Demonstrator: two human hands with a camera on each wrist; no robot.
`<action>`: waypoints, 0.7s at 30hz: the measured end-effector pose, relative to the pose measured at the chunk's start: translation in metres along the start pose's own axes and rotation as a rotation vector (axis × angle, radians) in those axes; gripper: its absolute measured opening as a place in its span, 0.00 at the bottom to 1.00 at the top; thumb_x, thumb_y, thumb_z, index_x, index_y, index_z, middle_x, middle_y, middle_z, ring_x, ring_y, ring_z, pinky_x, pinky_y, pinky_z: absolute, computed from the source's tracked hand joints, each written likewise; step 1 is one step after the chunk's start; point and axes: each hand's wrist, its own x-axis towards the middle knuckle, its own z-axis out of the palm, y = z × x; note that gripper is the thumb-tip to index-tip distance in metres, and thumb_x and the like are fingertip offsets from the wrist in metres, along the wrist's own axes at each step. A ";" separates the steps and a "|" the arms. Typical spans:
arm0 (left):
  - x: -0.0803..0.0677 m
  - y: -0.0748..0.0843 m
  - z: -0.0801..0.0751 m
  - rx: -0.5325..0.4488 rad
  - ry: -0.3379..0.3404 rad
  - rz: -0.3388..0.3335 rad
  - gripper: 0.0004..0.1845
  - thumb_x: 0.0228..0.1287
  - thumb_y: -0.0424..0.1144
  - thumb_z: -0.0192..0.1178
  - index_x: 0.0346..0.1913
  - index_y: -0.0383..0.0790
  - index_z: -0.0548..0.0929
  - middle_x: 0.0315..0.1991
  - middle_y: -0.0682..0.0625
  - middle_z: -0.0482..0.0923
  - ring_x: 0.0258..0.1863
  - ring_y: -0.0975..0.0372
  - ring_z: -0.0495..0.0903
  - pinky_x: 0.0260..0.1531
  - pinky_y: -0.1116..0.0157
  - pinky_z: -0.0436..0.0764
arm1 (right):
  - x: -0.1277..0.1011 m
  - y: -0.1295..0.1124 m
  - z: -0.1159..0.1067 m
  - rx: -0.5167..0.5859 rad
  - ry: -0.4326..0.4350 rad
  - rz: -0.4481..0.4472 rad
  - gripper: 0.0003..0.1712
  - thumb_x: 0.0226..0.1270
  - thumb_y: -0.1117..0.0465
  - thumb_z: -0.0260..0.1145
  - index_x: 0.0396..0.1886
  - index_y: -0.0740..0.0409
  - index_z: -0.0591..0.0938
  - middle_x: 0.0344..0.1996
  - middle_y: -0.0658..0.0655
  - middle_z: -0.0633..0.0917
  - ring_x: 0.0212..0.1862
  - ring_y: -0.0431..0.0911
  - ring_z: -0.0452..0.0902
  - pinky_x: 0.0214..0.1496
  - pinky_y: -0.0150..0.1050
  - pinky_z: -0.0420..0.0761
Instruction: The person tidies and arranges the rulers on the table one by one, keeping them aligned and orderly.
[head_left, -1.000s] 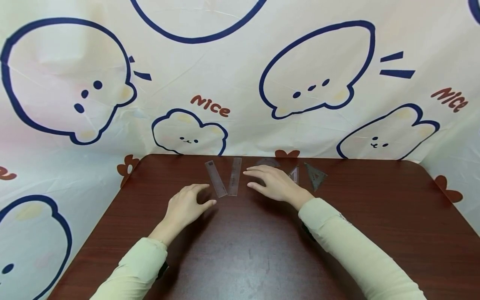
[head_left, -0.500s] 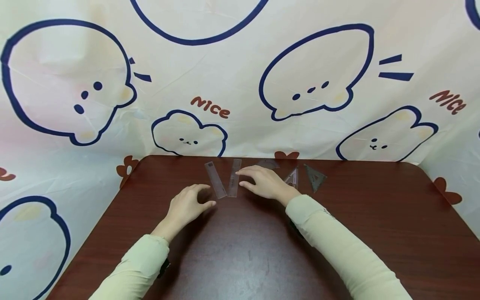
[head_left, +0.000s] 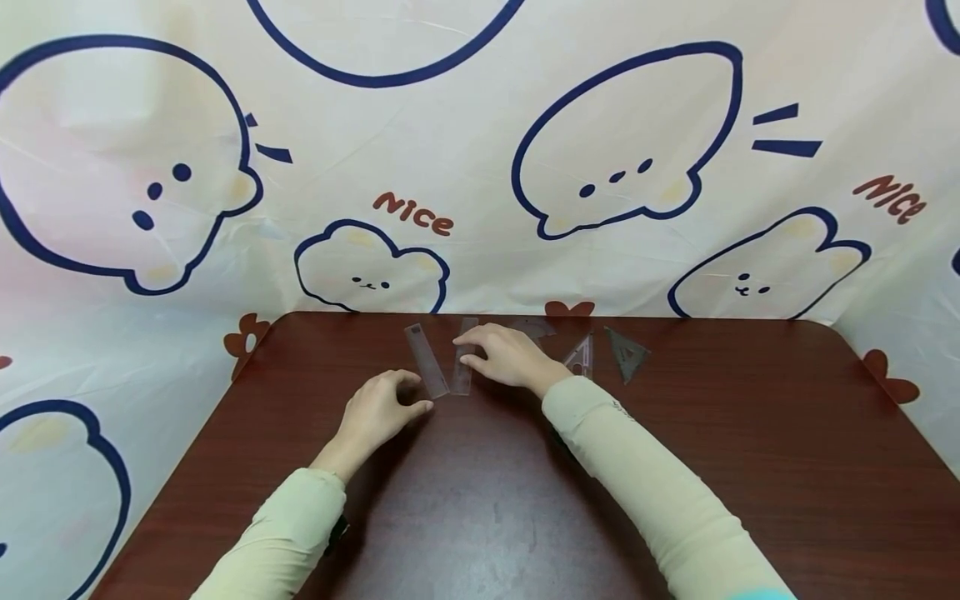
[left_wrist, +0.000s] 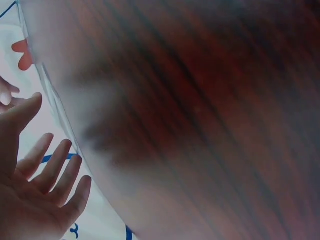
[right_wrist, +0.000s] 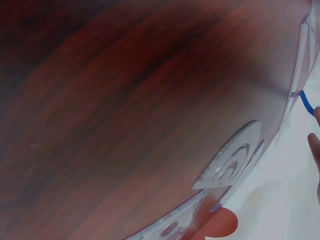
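Two clear straight rulers lie side by side near the table's far edge: the left ruler and the right ruler. My right hand reaches leftward, and its fingers and thumb touch the right ruler's upper half. My left hand rests on the dark wooden table with loosely curled fingers, just below the left ruler's near end, holding nothing. The left wrist view shows that palm with its fingers spread. A clear protractor shows in the right wrist view.
To the right of my right hand lie a protractor, a clear set square and a darker set square. A cartoon-printed cloth hangs behind the table and drapes down on its left.
My right hand has slid left from near the set squares onto the right ruler. The left hand has stayed in place.
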 end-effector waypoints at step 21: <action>0.018 -0.002 0.009 0.014 -0.025 0.000 0.20 0.57 0.46 0.74 0.50 0.42 0.86 0.45 0.49 0.84 0.47 0.54 0.81 0.46 0.49 0.78 | 0.048 -0.017 0.012 -0.028 -0.067 0.006 0.22 0.74 0.52 0.63 0.65 0.47 0.79 0.63 0.50 0.78 0.65 0.45 0.71 0.64 0.43 0.72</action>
